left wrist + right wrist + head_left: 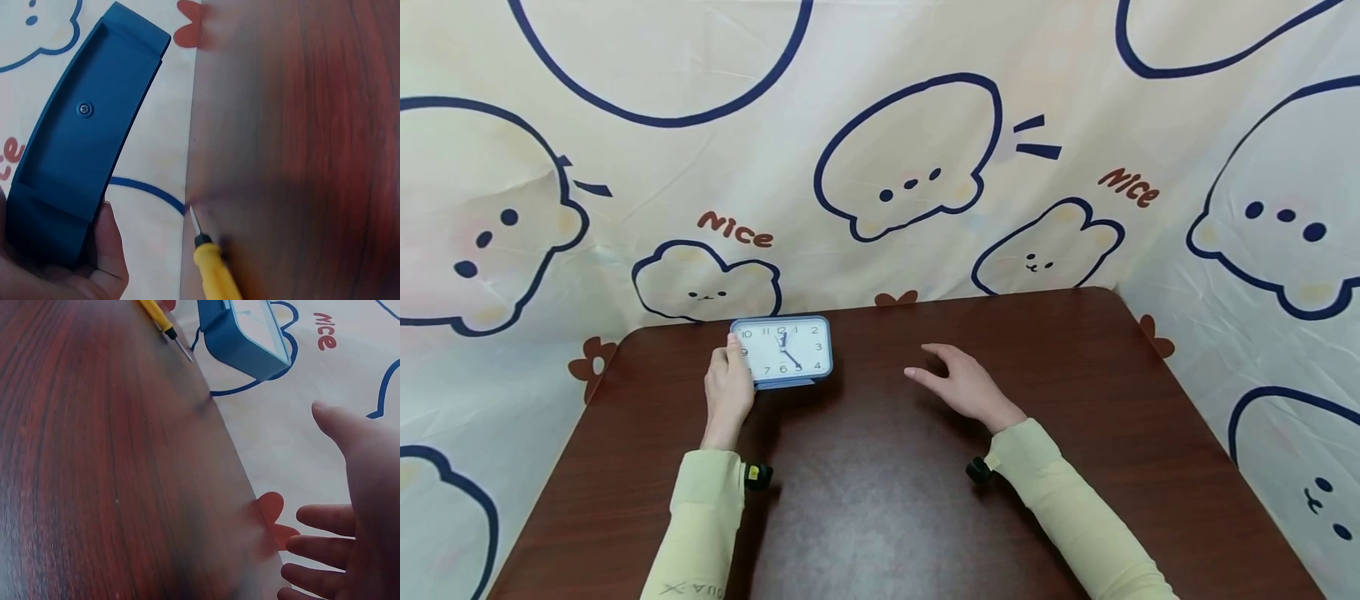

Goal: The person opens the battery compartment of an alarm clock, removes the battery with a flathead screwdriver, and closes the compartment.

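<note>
A blue alarm clock with a white face is held up above the far part of the table by my left hand, which grips its left end. The left wrist view shows the clock's blue underside, with one screw in it, and the left fingers curled at its lower end. My right hand hovers to the right of the clock, apart from it, holding nothing. In the right wrist view its fingers and thumb are spread.
A yellow-handled screwdriver lies on the table near its far edge; in the head view it is hidden behind the clock and left hand. The brown wooden table meets a cartoon-printed cloth at the back and sides.
</note>
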Demonstrator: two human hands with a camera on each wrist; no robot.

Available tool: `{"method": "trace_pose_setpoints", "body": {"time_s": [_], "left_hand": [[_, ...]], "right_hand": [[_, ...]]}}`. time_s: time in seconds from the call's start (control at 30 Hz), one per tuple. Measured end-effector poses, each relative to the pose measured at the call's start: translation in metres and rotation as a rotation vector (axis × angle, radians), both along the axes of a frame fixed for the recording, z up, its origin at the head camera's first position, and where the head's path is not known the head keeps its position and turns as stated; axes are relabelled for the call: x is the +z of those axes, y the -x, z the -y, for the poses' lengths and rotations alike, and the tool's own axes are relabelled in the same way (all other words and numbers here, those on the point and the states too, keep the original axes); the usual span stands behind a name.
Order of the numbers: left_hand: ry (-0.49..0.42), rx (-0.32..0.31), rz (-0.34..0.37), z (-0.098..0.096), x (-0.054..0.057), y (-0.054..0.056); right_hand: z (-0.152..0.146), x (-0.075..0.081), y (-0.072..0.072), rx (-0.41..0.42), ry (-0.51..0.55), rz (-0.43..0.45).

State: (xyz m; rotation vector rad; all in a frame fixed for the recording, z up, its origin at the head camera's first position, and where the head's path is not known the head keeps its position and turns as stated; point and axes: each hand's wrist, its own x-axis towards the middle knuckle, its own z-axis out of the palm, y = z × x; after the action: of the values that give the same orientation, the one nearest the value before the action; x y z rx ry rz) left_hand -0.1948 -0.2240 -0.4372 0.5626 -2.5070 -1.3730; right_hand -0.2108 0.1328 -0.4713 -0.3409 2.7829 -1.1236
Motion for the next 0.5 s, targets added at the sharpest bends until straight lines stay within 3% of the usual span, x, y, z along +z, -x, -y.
{"method": "trace_pose_setpoints", "body": {"time_s": [0.5], "left_hand": [[-0.083, -0.062, -0.016, -0.03, -0.013, 0.003]], "right_hand": [[0.006, 0.004, 0.002, -0.033, 0.162, 0.087]]}}
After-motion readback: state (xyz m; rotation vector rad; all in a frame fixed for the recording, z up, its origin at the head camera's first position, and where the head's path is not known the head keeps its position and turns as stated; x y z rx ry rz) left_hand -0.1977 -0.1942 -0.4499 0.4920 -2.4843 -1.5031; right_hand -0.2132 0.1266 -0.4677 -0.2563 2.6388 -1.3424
